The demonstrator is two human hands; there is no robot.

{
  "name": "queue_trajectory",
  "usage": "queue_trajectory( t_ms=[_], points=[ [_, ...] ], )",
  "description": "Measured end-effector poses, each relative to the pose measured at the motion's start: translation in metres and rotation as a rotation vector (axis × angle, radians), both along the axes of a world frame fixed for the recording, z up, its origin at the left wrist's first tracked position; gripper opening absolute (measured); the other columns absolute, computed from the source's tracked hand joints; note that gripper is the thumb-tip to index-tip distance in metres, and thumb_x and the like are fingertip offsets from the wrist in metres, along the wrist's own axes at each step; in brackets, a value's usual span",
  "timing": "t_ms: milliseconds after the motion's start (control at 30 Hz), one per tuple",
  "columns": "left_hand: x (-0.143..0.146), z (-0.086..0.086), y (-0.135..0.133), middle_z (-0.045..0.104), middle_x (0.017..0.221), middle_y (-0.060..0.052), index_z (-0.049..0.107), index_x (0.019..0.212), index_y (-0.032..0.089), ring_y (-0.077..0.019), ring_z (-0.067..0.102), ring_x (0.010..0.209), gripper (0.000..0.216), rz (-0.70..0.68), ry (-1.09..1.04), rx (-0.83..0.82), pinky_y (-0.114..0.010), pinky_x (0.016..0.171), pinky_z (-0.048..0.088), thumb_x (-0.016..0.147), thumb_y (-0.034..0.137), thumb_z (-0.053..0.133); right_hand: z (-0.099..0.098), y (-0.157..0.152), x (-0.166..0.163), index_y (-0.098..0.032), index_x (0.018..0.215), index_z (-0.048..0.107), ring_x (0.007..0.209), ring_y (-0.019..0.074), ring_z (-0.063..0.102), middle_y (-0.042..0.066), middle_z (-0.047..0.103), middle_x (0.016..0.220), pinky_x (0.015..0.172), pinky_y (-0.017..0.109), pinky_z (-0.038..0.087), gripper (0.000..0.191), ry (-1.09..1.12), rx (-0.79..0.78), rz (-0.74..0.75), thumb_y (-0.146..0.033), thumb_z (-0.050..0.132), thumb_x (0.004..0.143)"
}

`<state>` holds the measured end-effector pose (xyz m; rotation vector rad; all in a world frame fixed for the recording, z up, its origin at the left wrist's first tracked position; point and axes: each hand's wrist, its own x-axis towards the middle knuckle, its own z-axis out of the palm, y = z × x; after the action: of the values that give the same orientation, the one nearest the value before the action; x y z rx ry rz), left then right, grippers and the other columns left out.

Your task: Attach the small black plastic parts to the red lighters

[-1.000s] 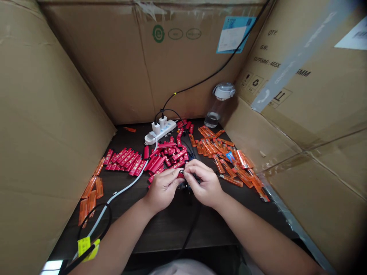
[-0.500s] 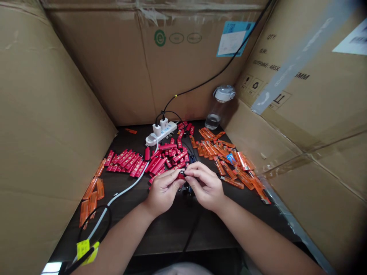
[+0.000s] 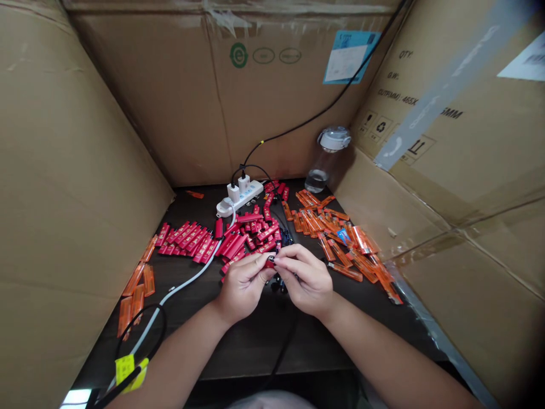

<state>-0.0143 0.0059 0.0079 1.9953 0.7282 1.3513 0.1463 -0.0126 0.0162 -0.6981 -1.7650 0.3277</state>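
My left hand (image 3: 243, 282) and my right hand (image 3: 307, 280) meet over the middle of a dark table (image 3: 255, 335). Both pinch one small red piece (image 3: 269, 262) between their fingertips; I cannot make out what the piece is. Just behind the hands lies a heap of several red flat sticks (image 3: 238, 234). To the right of the hands a pile of several orange wrapped sticks (image 3: 336, 230) is spread out. A few small dark parts (image 3: 279, 284) lie on the table under my fingers.
Cardboard walls (image 3: 76, 170) box in the table on the left, back and right. A white power strip (image 3: 238, 197) with chargers sits at the back, a clear bottle (image 3: 326, 159) beside it. More orange sticks (image 3: 136, 289) and a white cable (image 3: 179, 287) lie left.
The hands stay together on the small red piece, with only slight finger shifts. The view has tilted a little.
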Motion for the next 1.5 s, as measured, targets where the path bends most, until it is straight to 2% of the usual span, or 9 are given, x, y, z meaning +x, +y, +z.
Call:
queue_trajectory(
  t_ms=[433,533,633,733,833,933,1100,1300,1500],
  points=[
    [-0.001,0.002,0.001,0.07,0.08,-0.006,0.071,0.1,0.016,-0.013,0.066,0.07,0.021,-0.024,0.026,-0.029,-0.022,0.065,0.056,0.086,0.012,0.057,0.001,0.001,0.003,-0.018,0.106,0.063,0.087,0.0162,0.06,0.009,0.059,0.096,0.073,0.03,0.054,0.034,-0.074,0.005,0.005,0.004,0.057,0.079],
    [-0.001,0.001,0.002,0.071,0.085,-0.007,0.072,0.098,0.016,-0.0148,0.067,0.073,0.018,0.03,0.006,-0.14,-0.024,0.067,0.057,0.084,0.018,0.061,0.004,0.004,0.005,-0.018,0.103,0.064,0.086,0.0162,0.061,0.008,0.06,0.095,0.074,0.03,0.053,0.027,-0.011,-0.072,-0.019,-0.001,0.058,0.082],
    [-0.003,-0.001,0.006,0.071,0.086,-0.007,0.07,0.101,0.015,-0.0139,0.066,0.065,0.024,0.16,-0.108,-0.39,-0.025,0.06,0.057,0.083,0.029,0.063,0.008,0.01,0.013,-0.017,0.093,0.065,0.08,0.0151,0.06,0.007,0.061,0.089,0.069,0.028,0.051,0.012,0.011,-0.228,-0.073,-0.01,0.056,0.087],
    [-0.007,-0.002,0.013,0.07,0.081,-0.005,0.067,0.099,0.015,-0.0116,0.063,0.062,0.027,0.263,-0.26,-0.557,-0.022,0.058,0.055,0.083,0.037,0.063,0.006,0.016,0.021,-0.016,0.088,0.066,0.076,0.0143,0.059,0.006,0.062,0.086,0.07,0.027,0.05,0.01,-0.292,-0.337,0.0,-0.016,0.057,0.087],
    [-0.01,-0.004,0.019,0.068,0.081,-0.004,0.065,0.096,0.016,-0.0103,0.062,0.063,0.027,0.305,-0.354,-0.58,-0.021,0.057,0.053,0.083,0.039,0.062,0.0,0.017,0.022,-0.017,0.095,0.069,0.088,0.0176,0.06,0.008,0.062,0.095,0.08,0.03,0.05,0.014,-0.694,-0.382,0.082,-0.02,0.061,0.085],
    [-0.011,-0.006,0.021,0.067,0.081,-0.003,0.064,0.095,0.015,-0.0092,0.059,0.062,0.027,0.323,-0.382,-0.568,-0.02,0.057,0.051,0.083,0.039,0.062,-0.006,0.016,0.016,-0.018,0.1,0.069,0.092,0.0196,0.059,0.009,0.061,0.101,0.081,0.031,0.05,0.019,-0.905,-0.395,0.087,-0.024,0.064,0.082],
    [-0.012,-0.008,0.022,0.066,0.081,-0.003,0.064,0.097,0.015,-0.0106,0.059,0.066,0.028,0.339,-0.352,-0.542,-0.021,0.059,0.05,0.082,0.04,0.062,-0.012,0.019,0.012,-0.016,0.1,0.069,0.092,0.0195,0.058,0.01,0.061,0.101,0.08,0.031,0.05,0.019,-0.987,-0.372,0.02,-0.027,0.058,0.089],
    [-0.014,-0.009,0.025,0.063,0.079,-0.002,0.063,0.096,0.016,-0.0097,0.057,0.066,0.024,0.348,-0.386,-0.528,-0.02,0.061,0.048,0.084,0.037,0.062,-0.011,0.023,0.019,-0.015,0.1,0.068,0.094,0.0185,0.059,0.01,0.062,0.099,0.083,0.03,0.048,0.023,-0.869,-0.376,-0.009,-0.028,0.051,0.093],
    [-0.015,-0.008,0.027,0.059,0.074,0.001,0.062,0.095,0.016,-0.0076,0.051,0.06,0.02,0.309,-0.439,-0.586,-0.019,0.057,0.045,0.082,0.03,0.063,-0.002,0.023,0.033,-0.019,0.094,0.069,0.083,0.0149,0.062,0.004,0.065,0.091,0.076,0.025,0.047,0.016,-0.919,-0.528,0.085,-0.031,0.063,0.086]
  ],
)
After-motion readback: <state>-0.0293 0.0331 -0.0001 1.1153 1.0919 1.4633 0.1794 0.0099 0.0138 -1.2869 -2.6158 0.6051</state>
